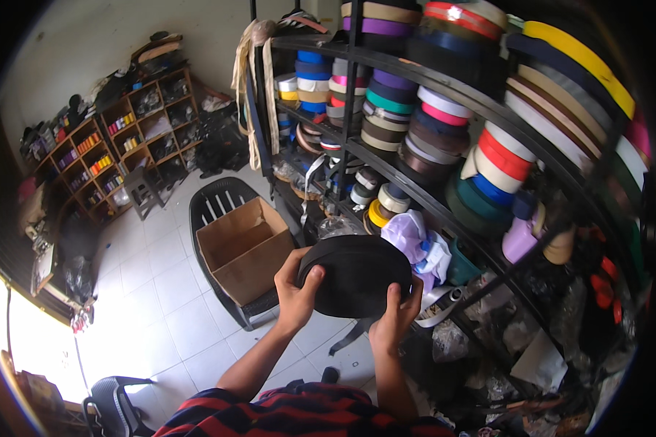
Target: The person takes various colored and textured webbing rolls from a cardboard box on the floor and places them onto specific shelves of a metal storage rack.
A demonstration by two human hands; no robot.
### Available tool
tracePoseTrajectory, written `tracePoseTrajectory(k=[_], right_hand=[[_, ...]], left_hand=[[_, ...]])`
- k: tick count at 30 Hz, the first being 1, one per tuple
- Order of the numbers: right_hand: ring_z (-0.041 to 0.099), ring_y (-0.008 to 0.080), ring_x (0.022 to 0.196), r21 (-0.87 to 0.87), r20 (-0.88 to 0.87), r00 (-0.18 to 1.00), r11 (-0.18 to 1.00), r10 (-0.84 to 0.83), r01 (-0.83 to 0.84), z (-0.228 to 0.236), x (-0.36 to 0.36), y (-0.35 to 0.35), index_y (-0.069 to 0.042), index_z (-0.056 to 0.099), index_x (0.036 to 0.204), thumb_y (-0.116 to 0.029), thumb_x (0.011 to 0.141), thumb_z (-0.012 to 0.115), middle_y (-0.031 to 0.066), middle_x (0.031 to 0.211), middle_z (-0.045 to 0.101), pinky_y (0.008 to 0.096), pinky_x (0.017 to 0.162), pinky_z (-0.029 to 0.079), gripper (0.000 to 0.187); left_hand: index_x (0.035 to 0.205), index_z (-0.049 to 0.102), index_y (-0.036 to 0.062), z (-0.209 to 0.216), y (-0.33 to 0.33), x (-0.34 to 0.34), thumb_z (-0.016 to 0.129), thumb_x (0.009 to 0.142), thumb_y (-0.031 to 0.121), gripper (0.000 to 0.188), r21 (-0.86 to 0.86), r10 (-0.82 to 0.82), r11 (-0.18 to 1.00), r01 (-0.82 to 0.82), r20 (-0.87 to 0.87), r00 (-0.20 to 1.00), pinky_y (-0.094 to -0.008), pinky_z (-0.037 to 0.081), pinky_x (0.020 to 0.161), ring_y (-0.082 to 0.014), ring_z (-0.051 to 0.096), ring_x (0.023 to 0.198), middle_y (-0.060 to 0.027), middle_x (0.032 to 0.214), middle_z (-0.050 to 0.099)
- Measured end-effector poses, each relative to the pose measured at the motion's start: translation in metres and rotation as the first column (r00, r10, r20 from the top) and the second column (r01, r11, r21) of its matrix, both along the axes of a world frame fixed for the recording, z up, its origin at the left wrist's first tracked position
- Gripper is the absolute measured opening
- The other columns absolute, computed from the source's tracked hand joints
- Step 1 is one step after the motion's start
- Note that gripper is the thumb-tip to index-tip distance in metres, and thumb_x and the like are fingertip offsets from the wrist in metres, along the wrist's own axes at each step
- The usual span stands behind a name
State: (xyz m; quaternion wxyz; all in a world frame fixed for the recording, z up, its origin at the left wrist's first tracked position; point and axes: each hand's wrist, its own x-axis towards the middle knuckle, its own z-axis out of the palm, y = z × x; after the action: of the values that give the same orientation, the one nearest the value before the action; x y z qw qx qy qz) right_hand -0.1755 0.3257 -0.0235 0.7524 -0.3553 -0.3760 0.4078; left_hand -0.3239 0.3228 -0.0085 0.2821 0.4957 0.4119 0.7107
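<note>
Both my hands hold a large roll of black webbing [353,273] in front of me. My left hand [299,285] grips its left edge, thumb on the near flat face and fingers behind. My right hand [395,315] clasps the lower right edge in the same way, its thumb pointing up. A dark loose strip [351,336] hangs below the roll; I cannot tell whether it belongs to it. Just left of the roll, an open cardboard box [244,251] rests on a dark plastic chair [215,193].
On the right, a black metal rack [444,76] bears stacked rolls of coloured webbing. Plastic bags [452,342] and scraps crowd its lower part. Wooden cubbies [98,149] with thread spools stand at the far left, near a stool [143,191]. Another chair [116,408] is at the lower left.
</note>
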Motion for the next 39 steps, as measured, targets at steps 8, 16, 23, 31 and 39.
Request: tracePoseTrajectory(k=[8, 16, 23, 31, 39], right_hand=[[0.055, 0.0169, 0.091, 0.035, 0.320, 0.920, 0.968, 0.224, -0.248, -0.002, -0.045, 0.091, 0.004, 0.053, 0.107, -0.014, 0.082, 0.070, 0.0097, 0.098, 0.059, 0.0301, 0.084, 0.044, 0.035], [0.047, 0.0254, 0.119, 0.062, 0.236, 0.943, 0.964, 0.236, -0.257, 0.008, -0.145, 0.163, 0.003, 0.043, 0.129, -0.016, 0.091, 0.056, 0.0163, 0.128, 0.048, 0.0361, 0.102, 0.033, 0.043], [0.043, 0.0232, 0.123, 0.060, 0.321, 0.945, 0.994, 0.068, -0.092, 0.011, -0.224, 0.221, -0.002, 0.040, 0.135, -0.021, 0.095, 0.049, 0.0145, 0.135, 0.043, 0.0361, 0.104, 0.032, 0.045], [0.037, 0.0278, 0.129, 0.172, 0.279, 0.959, 0.985, -0.040, -0.008, -0.003, -0.297, 0.261, 0.001, 0.032, 0.139, -0.013, 0.091, 0.056, 0.0186, 0.140, 0.038, 0.0369, 0.107, 0.027, 0.055], [0.058, 0.0244, 0.109, 0.349, 0.671, 0.735, 0.917, -0.100, -0.194, 0.023, -0.240, 0.300, 0.003, 0.055, 0.121, -0.009, 0.082, 0.067, 0.0155, 0.119, 0.060, 0.0328, 0.093, 0.043, 0.042]], left_hand=[[0.105, 0.057, -0.0028, 0.029, 0.066, -0.087, 0.068, 0.083, 0.028, 0.040, -0.208, -0.218, 0.963, 0.169, -0.241, 0.946, -0.0273, 0.044, 0.080, -0.0130, 0.057, 0.088, -0.0092, 0.089, 0.064], [0.097, 0.058, -0.0004, -0.001, 0.137, -0.128, 0.057, 0.094, 0.023, 0.024, -0.037, 0.356, 0.933, -0.357, 0.215, 0.909, -0.0205, 0.037, 0.073, -0.0054, 0.046, 0.077, 0.0012, 0.082, 0.054], [0.104, 0.049, 0.0043, -0.011, 0.193, -0.170, 0.048, 0.098, 0.030, 0.026, -0.075, 0.227, 0.972, -0.222, 0.534, 0.814, -0.0224, 0.035, 0.082, -0.0073, 0.041, 0.086, -0.0002, 0.092, 0.048], [0.111, 0.045, 0.0057, -0.019, 0.257, -0.231, 0.045, 0.097, 0.035, 0.032, -0.088, 0.138, 0.990, -0.106, 0.602, 0.786, -0.0262, 0.036, 0.088, -0.0121, 0.045, 0.093, -0.0040, 0.097, 0.049], [0.115, 0.056, 0.0022, 0.044, 0.328, -0.314, 0.063, 0.086, 0.033, 0.042, -0.154, -0.576, 0.817, 0.555, -0.255, 0.777, -0.0290, 0.040, 0.090, -0.0150, 0.053, 0.101, -0.0096, 0.107, 0.060]])
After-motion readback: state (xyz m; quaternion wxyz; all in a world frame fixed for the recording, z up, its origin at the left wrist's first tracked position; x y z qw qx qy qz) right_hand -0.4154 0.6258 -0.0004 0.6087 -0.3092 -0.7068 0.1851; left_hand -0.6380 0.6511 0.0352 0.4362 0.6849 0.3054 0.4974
